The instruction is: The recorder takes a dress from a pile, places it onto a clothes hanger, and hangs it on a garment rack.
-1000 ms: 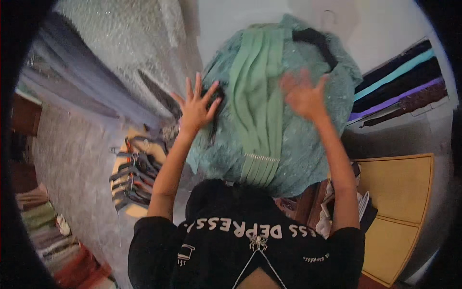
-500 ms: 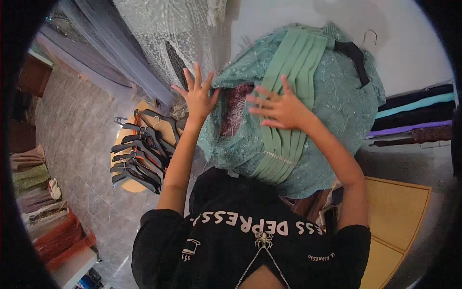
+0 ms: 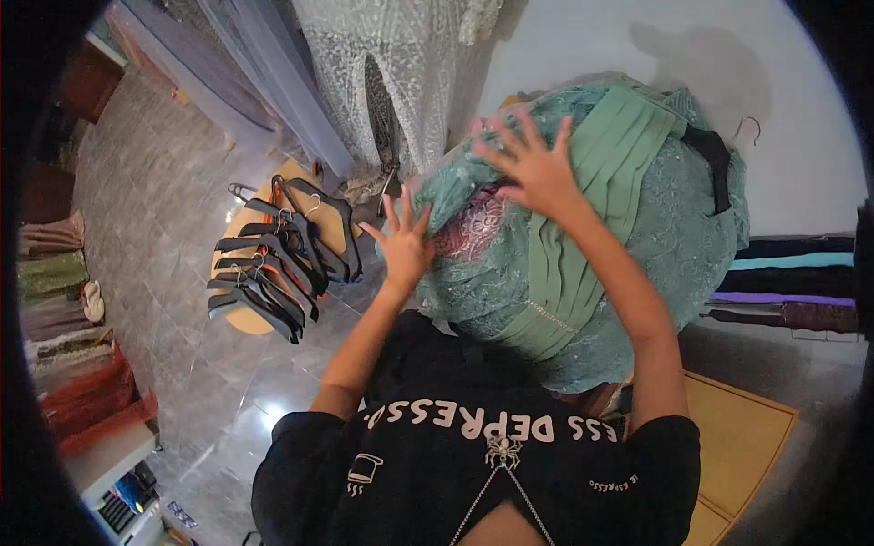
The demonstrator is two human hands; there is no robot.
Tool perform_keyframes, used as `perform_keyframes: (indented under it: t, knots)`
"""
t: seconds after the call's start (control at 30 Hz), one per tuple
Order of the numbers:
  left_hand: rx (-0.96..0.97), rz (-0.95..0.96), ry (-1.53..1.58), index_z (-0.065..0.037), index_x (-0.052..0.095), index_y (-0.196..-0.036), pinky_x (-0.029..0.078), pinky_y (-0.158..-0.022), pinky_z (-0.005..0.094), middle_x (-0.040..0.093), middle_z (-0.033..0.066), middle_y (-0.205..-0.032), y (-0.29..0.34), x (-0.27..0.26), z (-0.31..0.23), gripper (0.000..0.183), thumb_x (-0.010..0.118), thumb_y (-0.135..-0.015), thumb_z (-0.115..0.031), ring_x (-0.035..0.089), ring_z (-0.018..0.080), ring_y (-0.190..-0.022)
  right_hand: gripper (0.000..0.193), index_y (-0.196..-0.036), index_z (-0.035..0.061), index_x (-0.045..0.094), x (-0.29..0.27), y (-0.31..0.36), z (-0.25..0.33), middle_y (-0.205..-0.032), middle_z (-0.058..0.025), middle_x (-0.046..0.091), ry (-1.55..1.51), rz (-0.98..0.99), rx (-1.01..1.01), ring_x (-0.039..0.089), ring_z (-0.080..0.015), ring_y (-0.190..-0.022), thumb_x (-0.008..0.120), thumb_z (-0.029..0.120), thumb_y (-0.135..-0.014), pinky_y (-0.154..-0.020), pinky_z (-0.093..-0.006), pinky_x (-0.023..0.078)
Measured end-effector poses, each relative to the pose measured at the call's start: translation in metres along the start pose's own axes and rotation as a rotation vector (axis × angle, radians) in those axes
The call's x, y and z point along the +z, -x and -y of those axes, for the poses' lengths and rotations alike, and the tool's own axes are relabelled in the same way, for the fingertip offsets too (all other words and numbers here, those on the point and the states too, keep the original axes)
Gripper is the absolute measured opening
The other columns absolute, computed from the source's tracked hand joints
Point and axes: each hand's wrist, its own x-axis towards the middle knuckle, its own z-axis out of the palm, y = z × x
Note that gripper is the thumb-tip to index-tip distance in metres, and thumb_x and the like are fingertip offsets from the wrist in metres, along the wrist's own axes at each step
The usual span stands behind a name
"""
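Note:
A bulky teal-green lace garment lies heaped in front of me, with a pleated light-green sash running across it. Between its folds a patch of pink patterned lace shows. Spread fingers mark my left hand, which is at the garment's left edge, holding nothing. My right hand is also open, over the lace fold just left of the sash. Whether its palm presses on the cloth I cannot tell. A hanger hook sticks out beyond the garment's far right side, near a black strap.
Several black hangers lie on a round wooden stool to the left. White lace gowns and pale tulle hang behind it. Folded cloths hang at the right, above a yellow wooden panel. More fabrics are stacked far left.
My right hand has moved up and away from me, from the sash to the fold's upper edge. The left hand is lower against the garment's edge. The whole view has shifted somewhat.

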Motion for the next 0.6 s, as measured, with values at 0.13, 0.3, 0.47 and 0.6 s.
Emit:
perform_keyframes:
  t: [0.13,0.3,0.47,0.6]
  knots:
    - [-0.051,-0.218,-0.052,-0.026,0.055,-0.118,-0.001,-0.091,0.0732,0.022,0.0056,-0.145,-0.019,-0.03,0.016,0.063,0.062,-0.059,-0.007,0.015,0.0385,-0.133,0.082,-0.129,0.0357,0.042,0.002,0.0,-0.036,-0.147,0.0029,0.015,0.142,-0.07,0.173,0.008,-0.0318,-0.135,0.06,-0.003,-0.059,-0.091,-0.0752,0.001]
    - [-0.052,-0.195,-0.044,-0.03,0.054,-0.12,-0.001,-0.092,0.0718,0.019,0.0077,-0.146,-0.008,-0.035,0.046,0.065,0.062,-0.06,-0.006,0.015,0.0391,-0.133,0.071,-0.12,0.0373,0.052,-0.044,0.002,-0.034,-0.145,0.003,0.022,-0.129,0.021,0.025,0.005,-0.0309,-0.136,0.059,-0.001,-0.06,-0.094,-0.0715,-0.007]
    - [0.119,-0.007,-0.026,-0.025,0.06,-0.112,-0.001,-0.092,0.0721,0.02,0.0089,-0.145,0.044,-0.005,0.047,0.038,0.061,-0.075,-0.034,0.013,0.0365,-0.133,0.047,-0.12,0.0334,0.053,-0.056,-0.006,-0.042,-0.144,-0.0042,0.025,-0.12,0.009,0.166,0.008,-0.0336,-0.135,0.06,0.042,-0.073,-0.091,-0.0734,-0.006]
    - [-0.011,-0.107,-0.003,-0.023,0.06,-0.113,-0.004,-0.092,0.0704,0.021,0.0123,-0.144,0.048,-0.015,0.046,0.037,0.057,-0.079,-0.038,0.013,0.0379,-0.133,0.055,-0.131,0.0206,0.042,-0.008,-0.039,-0.015,-0.145,-0.0097,0.019,0.201,-0.086,0.399,0.01,-0.0338,-0.134,0.042,0.051,-0.084,-0.092,-0.0726,-0.004]
